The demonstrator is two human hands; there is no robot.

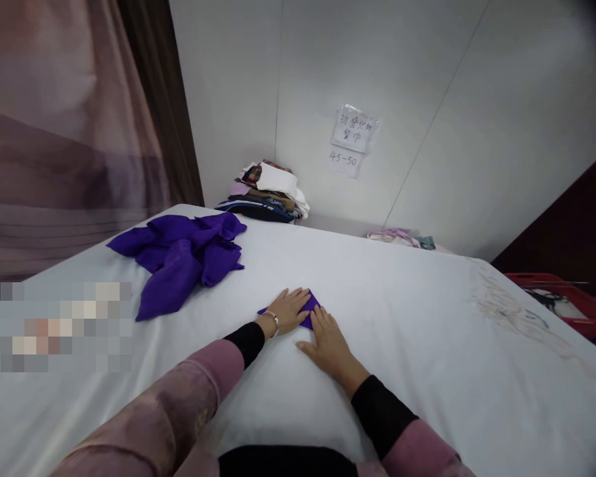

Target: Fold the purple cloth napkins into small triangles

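A small folded purple napkin (308,306) lies flat on the white-covered table in front of me, partly hidden under my hands. My left hand (287,310) rests palm down across it with the fingers stretched out. At the napkin's right edge my right hand (328,339) lies flat, its fingertips touching the cloth and its thumb held apart. To the left, a loose heap of purple napkins (181,255) lies crumpled on the table.
The white tablecloth (407,318) spreads around my hands. Folded clothes (268,192) are stacked at the back by the wall, with more cloths (400,237) farther right. Handwritten paper signs (352,129) hang on the wall. A red crate (576,318) stands beyond the right edge.
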